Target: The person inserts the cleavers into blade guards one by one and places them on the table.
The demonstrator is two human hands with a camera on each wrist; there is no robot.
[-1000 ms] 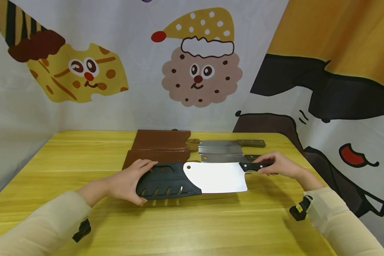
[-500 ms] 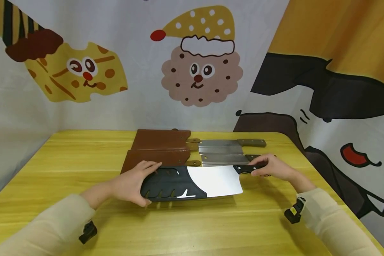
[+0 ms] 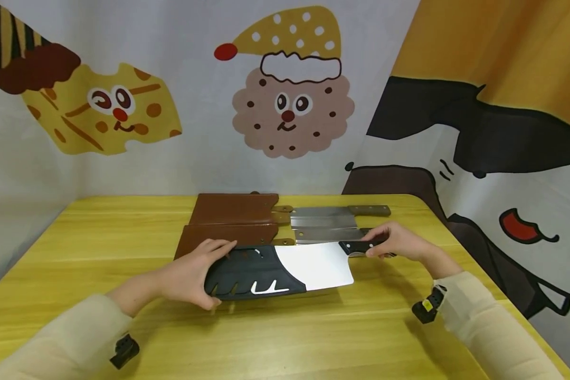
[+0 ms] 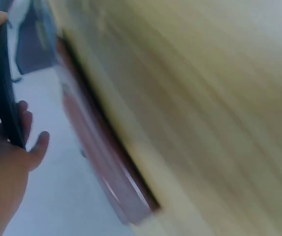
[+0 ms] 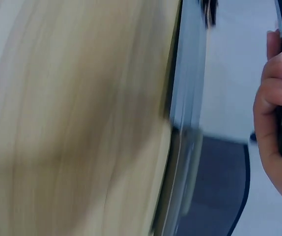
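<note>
In the head view my left hand (image 3: 190, 274) grips the closed end of a black slotted blade sheath (image 3: 247, 272), thumb along its near edge and fingers along the far edge. A cleaver (image 3: 315, 266) with a broad bright blade sits partly inside the sheath, its heel half bare. My right hand (image 3: 396, 243) holds the cleaver's black riveted handle (image 3: 353, 247). Both are held up over the table, shadows beneath. The left wrist view catches the sheath (image 4: 4, 83) edge-on between thumb and fingers; the right wrist view shows fingers (image 5: 273, 98) curled round the dark handle.
Behind the sheath lie two brown leather sheaths (image 3: 235, 208) with snap straps. Two more cleavers (image 3: 323, 217) rest to their right, one partly hidden by my right hand. The yellow wooden table (image 3: 285, 338) ends at a printed curtain (image 3: 199, 169).
The cleaver's blade has slid left, deeper into the black sheath, as my right hand moved left. A bright strip of blade now shows through the sheath's near slots.
</note>
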